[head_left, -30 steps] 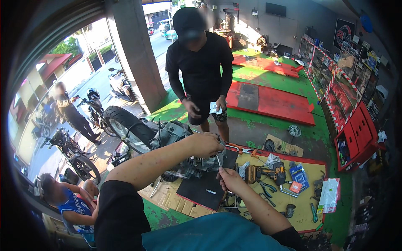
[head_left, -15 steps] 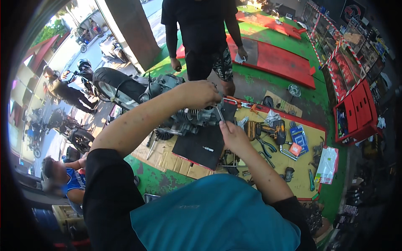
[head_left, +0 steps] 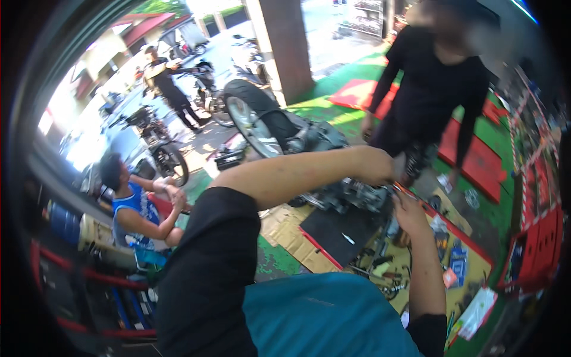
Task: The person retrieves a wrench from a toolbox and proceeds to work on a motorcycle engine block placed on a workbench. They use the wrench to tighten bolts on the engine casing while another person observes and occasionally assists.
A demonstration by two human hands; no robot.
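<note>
My left hand (head_left: 376, 165) is closed beside the top of a motorcycle engine (head_left: 351, 195), its fingers curled down and whatever they grip hidden. Just to its right, my right hand (head_left: 409, 208) reaches up with bent fingers at the engine's right end. Between the hands a bit of orange shows; the silver tool seen earlier in my right hand cannot be made out now. The engine lies joined to a motorcycle's rear part with a large wheel (head_left: 254, 119). Under it is a black mat (head_left: 326, 229), on which rests a small spark plug (head_left: 348, 238).
Loose parts and tools lie on cardboard (head_left: 476, 262) at the right, with a blue packet (head_left: 458, 259). A person in black (head_left: 437, 89) stands beyond the engine. Another in a blue jersey (head_left: 140, 208) sits at the left. A red cabinet (head_left: 535, 250) stands far right.
My view has swung to the left, so the scene sits further right. My hands have come closer together, and the silver tool has dropped from sight.
</note>
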